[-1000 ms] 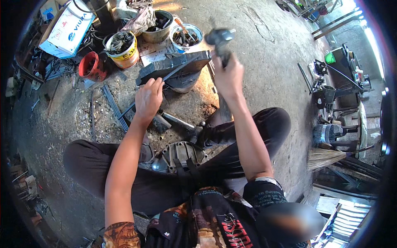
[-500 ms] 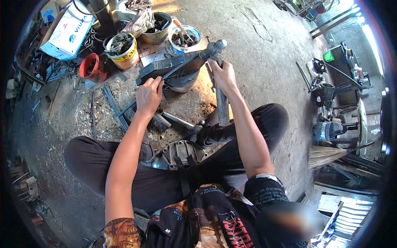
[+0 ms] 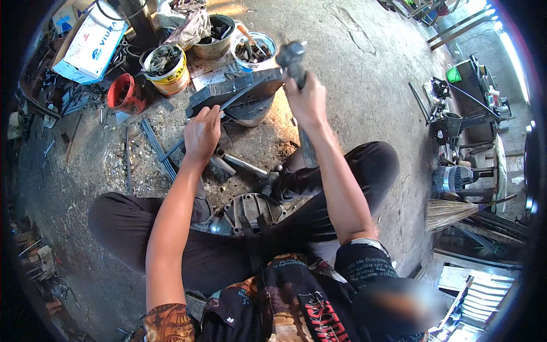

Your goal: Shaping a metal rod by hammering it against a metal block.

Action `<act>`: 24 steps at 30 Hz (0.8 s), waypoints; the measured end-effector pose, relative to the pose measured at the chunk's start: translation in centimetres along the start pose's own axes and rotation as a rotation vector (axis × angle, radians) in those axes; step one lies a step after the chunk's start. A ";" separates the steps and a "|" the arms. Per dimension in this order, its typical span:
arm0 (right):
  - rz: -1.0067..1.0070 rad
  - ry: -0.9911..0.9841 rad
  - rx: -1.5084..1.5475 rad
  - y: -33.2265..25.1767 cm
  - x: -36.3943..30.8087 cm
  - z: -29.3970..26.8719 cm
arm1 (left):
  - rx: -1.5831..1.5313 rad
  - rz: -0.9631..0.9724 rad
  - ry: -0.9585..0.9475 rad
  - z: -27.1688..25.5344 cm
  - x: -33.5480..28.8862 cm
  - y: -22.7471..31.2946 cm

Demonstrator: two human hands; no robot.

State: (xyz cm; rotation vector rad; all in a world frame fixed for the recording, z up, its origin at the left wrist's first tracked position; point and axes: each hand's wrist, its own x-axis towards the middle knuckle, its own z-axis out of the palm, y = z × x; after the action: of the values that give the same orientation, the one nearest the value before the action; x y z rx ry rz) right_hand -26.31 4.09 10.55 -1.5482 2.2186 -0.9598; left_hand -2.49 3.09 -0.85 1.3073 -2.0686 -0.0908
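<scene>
My left hand (image 3: 202, 134) is closed around a thin metal rod (image 3: 236, 98), whose far part lies across the top of a dark steel anvil (image 3: 212, 97). My right hand (image 3: 307, 105) grips a hammer by its handle, close below the head. The hammer head (image 3: 292, 55) is slightly blurred and sits up off the anvil's right end. Its thick handle (image 3: 307, 151) runs down past my right wrist. The anvil stands on a rounded block (image 3: 250, 113) between my legs and the buckets.
Beyond the anvil stand a white bucket (image 3: 274, 45) of metal bits, a grey bucket (image 3: 231, 48), a yellow bucket (image 3: 181, 80) and a red bucket (image 3: 137, 105). Near my feet lie another hammer (image 3: 245, 163), a ribbed metal casting (image 3: 256, 208) and several rods (image 3: 151, 139).
The hammer head has lifted away from the anvil's right end, and my right hand has tilted with it. My left hand stays on the rod, nearly in place.
</scene>
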 end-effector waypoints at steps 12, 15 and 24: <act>0.245 -0.087 0.089 3.5 1.2 4.1 | -0.022 -0.041 -0.020 -0.6 0.0 0.5; 0.177 -0.134 0.121 4.1 1.2 2.9 | -0.037 -0.026 0.032 -0.5 0.1 0.6; 0.028 0.086 0.111 2.8 0.5 1.6 | -0.032 -0.005 -0.018 -0.5 0.2 0.2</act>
State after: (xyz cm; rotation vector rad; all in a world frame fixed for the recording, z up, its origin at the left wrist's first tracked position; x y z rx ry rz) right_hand -27.64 3.64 7.65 -1.4488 2.1972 -1.1413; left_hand -2.38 3.19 -0.28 1.2966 -2.0710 -0.1373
